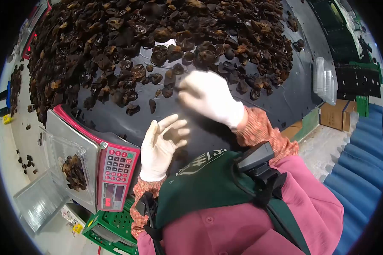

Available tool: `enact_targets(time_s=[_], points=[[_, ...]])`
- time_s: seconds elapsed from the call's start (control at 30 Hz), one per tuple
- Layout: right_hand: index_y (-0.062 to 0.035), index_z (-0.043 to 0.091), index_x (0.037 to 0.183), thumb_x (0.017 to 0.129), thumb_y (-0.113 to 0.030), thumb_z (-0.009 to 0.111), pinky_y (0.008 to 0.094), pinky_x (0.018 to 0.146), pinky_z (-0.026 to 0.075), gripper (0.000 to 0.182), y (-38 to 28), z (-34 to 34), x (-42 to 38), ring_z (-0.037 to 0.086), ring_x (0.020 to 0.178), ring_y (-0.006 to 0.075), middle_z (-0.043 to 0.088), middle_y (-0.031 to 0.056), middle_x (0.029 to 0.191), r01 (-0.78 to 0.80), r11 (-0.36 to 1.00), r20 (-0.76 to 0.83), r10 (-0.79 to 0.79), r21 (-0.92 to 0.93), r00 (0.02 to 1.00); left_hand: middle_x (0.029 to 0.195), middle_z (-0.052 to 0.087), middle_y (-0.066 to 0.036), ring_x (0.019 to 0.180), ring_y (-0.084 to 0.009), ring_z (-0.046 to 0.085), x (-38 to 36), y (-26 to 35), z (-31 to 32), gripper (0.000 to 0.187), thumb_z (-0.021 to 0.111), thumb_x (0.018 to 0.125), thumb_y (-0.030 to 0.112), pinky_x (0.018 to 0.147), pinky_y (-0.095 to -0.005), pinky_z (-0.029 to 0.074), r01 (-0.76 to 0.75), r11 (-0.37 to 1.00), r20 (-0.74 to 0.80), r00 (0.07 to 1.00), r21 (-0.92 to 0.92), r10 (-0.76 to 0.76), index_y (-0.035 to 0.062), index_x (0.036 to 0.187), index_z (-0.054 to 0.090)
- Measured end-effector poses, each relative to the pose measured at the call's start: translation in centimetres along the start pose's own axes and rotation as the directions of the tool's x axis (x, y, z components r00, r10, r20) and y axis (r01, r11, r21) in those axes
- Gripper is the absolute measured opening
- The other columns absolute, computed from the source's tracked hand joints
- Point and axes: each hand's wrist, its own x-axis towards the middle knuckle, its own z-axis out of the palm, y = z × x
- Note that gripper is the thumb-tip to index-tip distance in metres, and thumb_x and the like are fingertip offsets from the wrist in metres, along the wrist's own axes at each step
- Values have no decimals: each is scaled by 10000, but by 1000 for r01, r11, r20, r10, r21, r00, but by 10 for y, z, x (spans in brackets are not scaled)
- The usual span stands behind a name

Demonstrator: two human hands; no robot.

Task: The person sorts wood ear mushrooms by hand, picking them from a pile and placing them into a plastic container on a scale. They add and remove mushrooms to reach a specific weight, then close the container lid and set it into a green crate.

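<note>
My left hand [161, 146], in a white glove, is raised over the near edge of the dark table, right of the scale. Its fingers are apart and slightly curved, with nothing seen in them. My right hand [210, 97], gloved too, is over the dark tabletop at the near edge of a large pile of dried wood ear mushrooms [110, 38]. Its fingers are curled inward and blurred; anything inside them is hidden. A red digital scale [118, 172] stands at left, carrying an open clear plastic box [57, 146] with some wood ear mushrooms [74, 172] inside.
Below the scale is a green plastic crate [110, 231]. Stacked clear plastic boxes [324, 80] rest at the table's right edge, near a cardboard box [336, 115] and dark crates [357, 80]. Blue corrugated material [357, 170] runs along the right. Loose mushroom pieces lie on the left surface.
</note>
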Motion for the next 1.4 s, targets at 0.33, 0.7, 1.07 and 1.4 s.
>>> enact_targets(time_s=[0.33,0.7,1.07,1.4], points=[[-89,640,956,889,-226,649,410,681,488,152,20,14,36,662,760,294,661,101,802,-22,910,95,67,-414,993,1156,691,-161,960,-278,649,7,-4,-15,402,490,1056,383,686,-350,556,100,964,50,995,-246,-91,53,1145,702],[-94,708,1092,840,-109,685,386,729,553,253,0,4,27,666,835,276,658,89,969,147,989,65,-145,-19,987,1207,675,-142,1033,-303,636,8,-8,-11,443,493,1039,458,736,-381,544,70,977,-27,997,-200,-77,103,1245,659],[-67,652,1125,850,-107,652,403,741,558,278,19,32,38,674,862,328,633,153,1003,-1,1000,88,0,15,996,1125,700,-125,979,-254,647,2,-8,-12,403,488,1051,395,741,-326,492,40,996,-55,997,-84,-45,74,1227,657],[-89,675,1141,836,-167,681,397,767,547,315,-17,-13,39,663,904,295,651,112,1095,136,984,118,-150,116,982,1252,660,-132,1001,-251,644,10,-1,-2,442,468,1046,462,640,-300,521,142,966,-56,986,-215,-157,146,1325,601]])
